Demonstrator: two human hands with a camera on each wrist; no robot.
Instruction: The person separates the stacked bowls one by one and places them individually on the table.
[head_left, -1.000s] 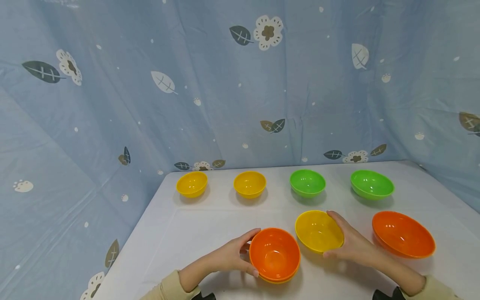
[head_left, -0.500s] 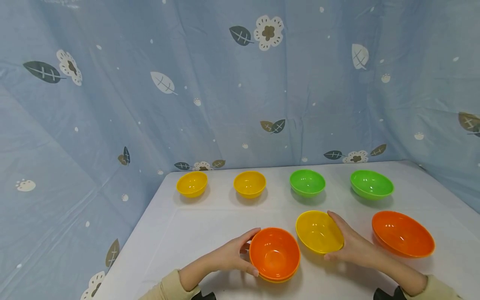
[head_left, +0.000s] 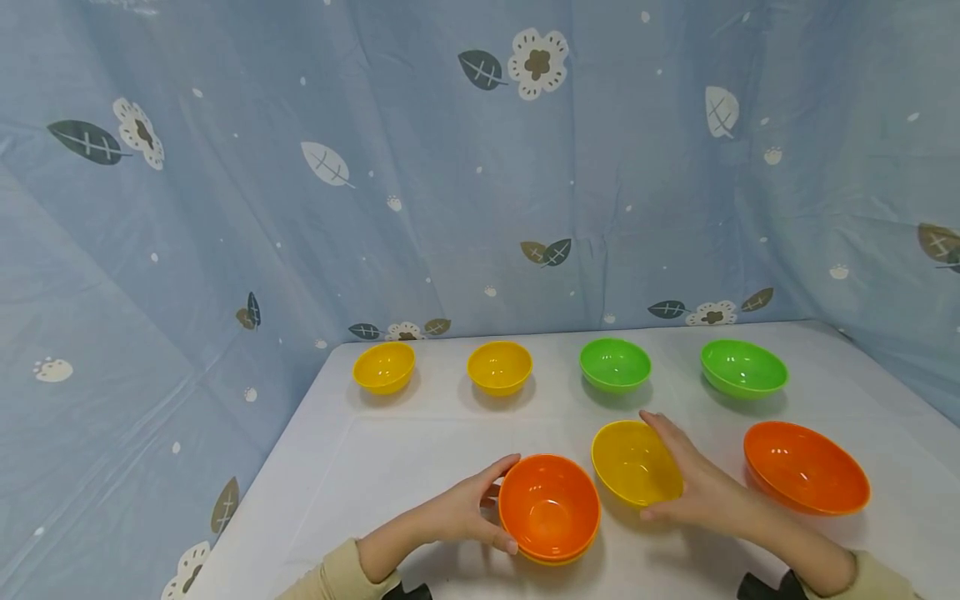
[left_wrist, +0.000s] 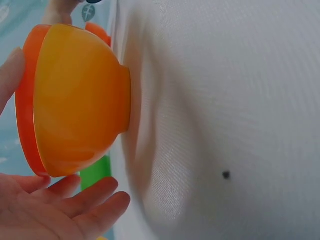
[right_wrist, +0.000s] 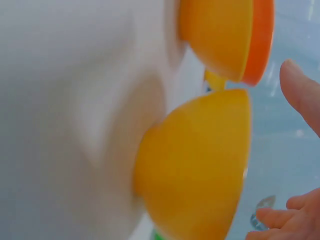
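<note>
In the head view, an orange bowl (head_left: 550,507) sits nested inside a yellow bowl, of which only a thin edge shows below. My left hand (head_left: 468,507) holds this stack at its left side, thumb at the front and index finger at the back. The left wrist view shows the outer yellow bowl (left_wrist: 80,100) standing on the cloth, thumb by the orange rim. To the right stands a single yellow bowl (head_left: 636,463). My right hand (head_left: 693,483) is spread beside its right rim; in the right wrist view the thumb and fingers (right_wrist: 280,218) stand apart from it.
Along the back stand two small yellow bowls (head_left: 384,368) and two green bowls, one middle (head_left: 615,367) and one right (head_left: 744,369). A large orange bowl (head_left: 806,468) is right of my right hand. A patterned blue curtain (head_left: 480,167) hangs behind the white table (head_left: 390,467).
My right hand has come off the single yellow bowl's rim and shifted slightly left, its fingers spread wider. My left hand and the nested bowls have hardly moved.
</note>
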